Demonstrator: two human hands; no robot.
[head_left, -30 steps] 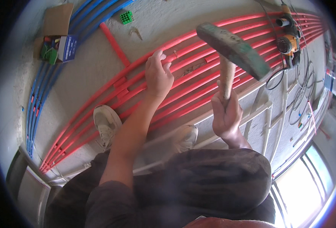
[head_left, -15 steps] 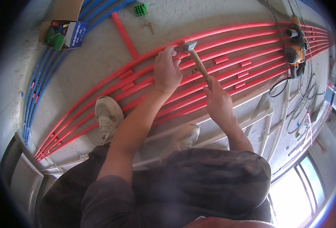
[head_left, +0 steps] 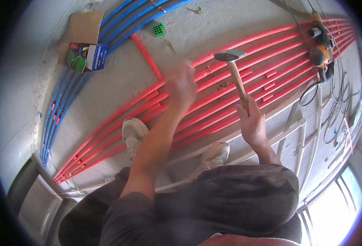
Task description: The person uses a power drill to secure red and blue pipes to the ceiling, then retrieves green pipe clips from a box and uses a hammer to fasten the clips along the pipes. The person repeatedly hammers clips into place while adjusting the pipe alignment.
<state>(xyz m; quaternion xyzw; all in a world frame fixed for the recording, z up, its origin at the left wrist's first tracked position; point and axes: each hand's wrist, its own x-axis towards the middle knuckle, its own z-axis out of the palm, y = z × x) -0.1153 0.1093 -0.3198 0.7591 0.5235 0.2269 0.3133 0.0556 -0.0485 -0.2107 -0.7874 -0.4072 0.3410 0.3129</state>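
My right hand point(head_left: 252, 123) is closed round the wooden handle of a hammer point(head_left: 237, 78). Its metal head is up, over the far pipes of a row of red pipes point(head_left: 263, 37) that curves across the floor. Smeared by motion, my left hand point(head_left: 181, 88) hovers above the same row, left of the hammer; its fingers cannot be made out. A small copper-coloured clip point(head_left: 208, 69) sits at the pipes between the hand and the hammer head. Short red pipe pieces point(head_left: 270, 74) lie along the row, and a longer red pipe point(head_left: 147, 56) juts away from it.
At the far left, an open cardboard box point(head_left: 84, 28) of small coloured items stands by blue pipes point(head_left: 125, 37). A green block of small pieces point(head_left: 159, 29) lies beyond the red row. An orange-black power tool point(head_left: 321, 56), cables point(head_left: 332, 119) and white pipes point(head_left: 285, 130) are right.
The hammer has lifted away from my left hand and turned, its head now apart from the fingers. My left hand has gone from a pinch at the pipes to a blur. The view has shifted.
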